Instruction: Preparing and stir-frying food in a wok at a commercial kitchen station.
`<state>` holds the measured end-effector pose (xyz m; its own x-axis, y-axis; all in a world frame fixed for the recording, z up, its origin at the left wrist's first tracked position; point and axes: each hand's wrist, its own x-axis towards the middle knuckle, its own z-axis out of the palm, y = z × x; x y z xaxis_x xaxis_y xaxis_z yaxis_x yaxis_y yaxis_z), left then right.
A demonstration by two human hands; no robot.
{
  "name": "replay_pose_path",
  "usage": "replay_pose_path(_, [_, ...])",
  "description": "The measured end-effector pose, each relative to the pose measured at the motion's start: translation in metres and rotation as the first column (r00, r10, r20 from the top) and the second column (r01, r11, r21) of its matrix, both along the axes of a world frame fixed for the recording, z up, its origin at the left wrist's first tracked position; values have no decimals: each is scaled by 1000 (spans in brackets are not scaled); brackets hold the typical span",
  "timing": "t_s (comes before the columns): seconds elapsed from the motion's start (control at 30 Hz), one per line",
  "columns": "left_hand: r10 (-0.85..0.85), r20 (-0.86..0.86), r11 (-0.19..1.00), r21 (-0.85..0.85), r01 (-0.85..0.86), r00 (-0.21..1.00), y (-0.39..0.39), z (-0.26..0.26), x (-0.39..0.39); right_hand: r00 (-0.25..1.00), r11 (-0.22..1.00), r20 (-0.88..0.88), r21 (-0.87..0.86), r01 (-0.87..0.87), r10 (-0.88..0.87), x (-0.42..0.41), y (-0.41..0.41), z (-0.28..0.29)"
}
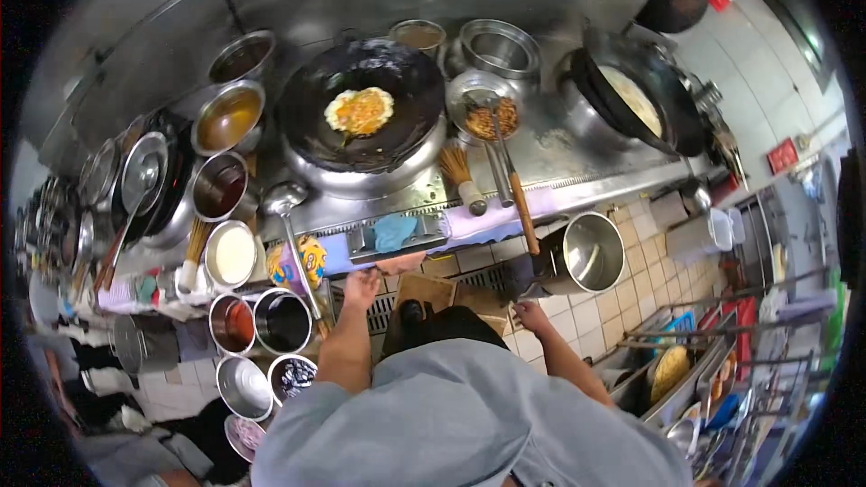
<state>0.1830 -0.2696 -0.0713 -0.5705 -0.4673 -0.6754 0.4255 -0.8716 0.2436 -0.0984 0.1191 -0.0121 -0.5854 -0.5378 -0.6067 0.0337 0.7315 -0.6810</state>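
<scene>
A fried egg (360, 112) lies in a large black wok (406, 74) on the burner before me. My left hand (363, 286) is at the stove's front edge, below a metal tray (433, 238) with a blue cloth (395, 233); whether it grips anything is unclear. My right hand (531, 317) hangs low over the floor, left of and below a tall steel pot (593, 251), its fingers bent near a small pale thing I cannot make out. Right of the wok, a strainer (473, 86) holds browned food, and a wooden-handled utensil (519, 206) rests across it. A steel ladle (285, 199) leans at the left.
Steel pots with amber liquid (231, 118), dark red sauce (220, 188) and white contents (231, 255) line the left side. A bamboo brush (457, 166) lies by the strainer. A second wok (636, 95) stands at the right. Wooden boards (426, 289) lie below the stove.
</scene>
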Motion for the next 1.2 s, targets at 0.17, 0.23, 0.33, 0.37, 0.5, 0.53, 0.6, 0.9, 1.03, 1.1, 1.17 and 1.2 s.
replay_pose_path(0.17, [-406,209,892,-119,435,890,23,4,-31,964,963,11,-44,-265,265,3,-91,19])
replay_pose_path(0.23, [-382,374,876,-145,460,845,30,20,-28,965,971,106,-63,-233,238,-1,-93,26])
replay_pose_path(0.33, [-293,800,626,-254,737,524,34,21,-3,862,982,487,-38,183,-142,-27,-79,15])
replay_pose_path(0.37, [-263,809,651,-252,716,525,36,11,14,738,922,621,-62,383,-264,-38,-77,16])
replay_pose_path(0.5, [-236,881,573,-216,791,411,51,20,45,353,534,898,-171,828,-261,-76,-106,98])
replay_pose_path(0.53, [-363,784,631,-192,752,505,50,20,42,473,594,866,-297,748,-163,-99,-112,97])
replay_pose_path(0.6, [-396,769,621,-178,763,501,66,95,-20,841,820,506,-390,418,-188,-127,-134,113])
replay_pose_path(0.9, [101,813,-396,-496,773,574,47,213,-308,765,659,644,-567,494,-20,-141,-135,229])
replay_pose_path(1.03, [303,907,-422,-150,894,294,38,198,-393,939,863,-244,-497,91,-240,-145,-135,226])
replay_pose_path(1.1, [20,941,-184,-328,927,337,32,176,-410,953,874,-117,-442,202,-279,-136,-135,266])
replay_pose_path(1.17, [-486,639,369,-470,802,597,2,118,-408,973,883,-73,-440,167,-221,-120,-150,302])
replay_pose_path(1.2, [-581,312,714,-247,655,752,10,128,-410,967,872,-120,-467,146,-226,-122,-145,301])
